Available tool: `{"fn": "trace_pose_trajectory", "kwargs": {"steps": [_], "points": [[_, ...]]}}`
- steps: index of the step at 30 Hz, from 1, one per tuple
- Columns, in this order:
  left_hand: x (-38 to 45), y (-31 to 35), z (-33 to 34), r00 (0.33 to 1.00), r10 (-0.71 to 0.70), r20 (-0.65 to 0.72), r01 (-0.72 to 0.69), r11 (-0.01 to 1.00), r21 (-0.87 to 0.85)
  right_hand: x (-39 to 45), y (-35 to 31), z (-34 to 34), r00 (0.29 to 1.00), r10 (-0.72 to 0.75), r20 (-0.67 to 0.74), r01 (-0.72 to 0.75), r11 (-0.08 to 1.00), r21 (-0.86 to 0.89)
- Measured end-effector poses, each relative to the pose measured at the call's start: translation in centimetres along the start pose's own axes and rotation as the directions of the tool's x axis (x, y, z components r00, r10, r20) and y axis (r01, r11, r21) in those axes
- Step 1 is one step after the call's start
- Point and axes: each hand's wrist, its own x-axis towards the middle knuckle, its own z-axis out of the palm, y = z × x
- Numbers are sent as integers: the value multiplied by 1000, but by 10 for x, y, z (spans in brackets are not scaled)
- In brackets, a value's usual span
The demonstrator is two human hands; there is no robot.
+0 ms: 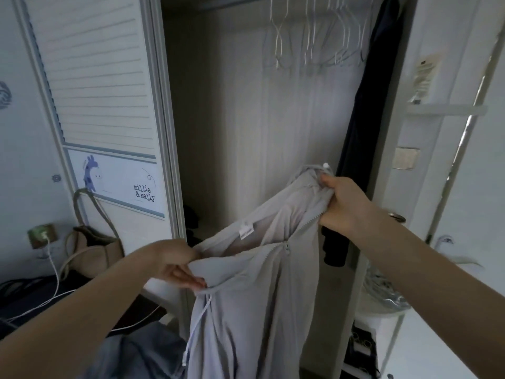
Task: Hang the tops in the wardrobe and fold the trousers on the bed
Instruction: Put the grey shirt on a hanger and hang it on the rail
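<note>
I hold a pale grey zip-up hooded top (254, 302) in front of the open wardrobe (246, 119). My right hand (344, 203) grips its collar and zip edge up high, next to a white hanger tip poking from the fabric. My left hand (180, 266) pinches the other shoulder lower down. The zip is partly undone and a white drawstring dangles. Several empty white hangers (314, 31) hang on the rail above. A dark garment (366, 127) hangs at the wardrobe's right side. Blue denim (142, 354) lies at the bottom left.
The white slatted sliding door (95, 77) stands to the left. A beige bag (93, 250) leans below it by a wall socket with a white cable (54, 269). A white door frame (426, 132) and a bin with a shiny liner (382, 296) are on the right.
</note>
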Motion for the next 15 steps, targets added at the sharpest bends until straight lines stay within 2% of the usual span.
{"fn": "trace_pose_trajectory", "kwargs": {"steps": [1, 3, 5, 8, 11, 13, 15], "points": [[-1, 4, -6, 999, 42, 6, -40, 977, -212, 4, 3, -2, 1000, 6, -3, -6, 1000, -1], [-3, 12, -12, 991, 131, -16, -118, 818, -563, 8, 6, -9, 1000, 11, -2, -11, 999, -40], [-4, 24, -18, 978, 208, -15, -150, 651, -744, 14, 6, -15, 1000, 20, 2, -20, 994, -109], [-10, 42, -20, 966, 255, -29, -165, 530, -832, 23, 8, -22, 998, -45, 47, 55, 970, -237], [-15, 56, -17, 947, 321, 32, -175, 594, -785, 29, 6, -22, 988, -149, 32, 152, 948, -279], [-15, 66, -17, 932, 357, 64, -194, 638, -745, 34, 4, -22, 976, -212, -43, 189, 931, -312], [-9, 79, -23, 913, 405, 42, -228, 595, -771, 39, 6, -23, 964, -235, -125, 150, 868, -474]]}}
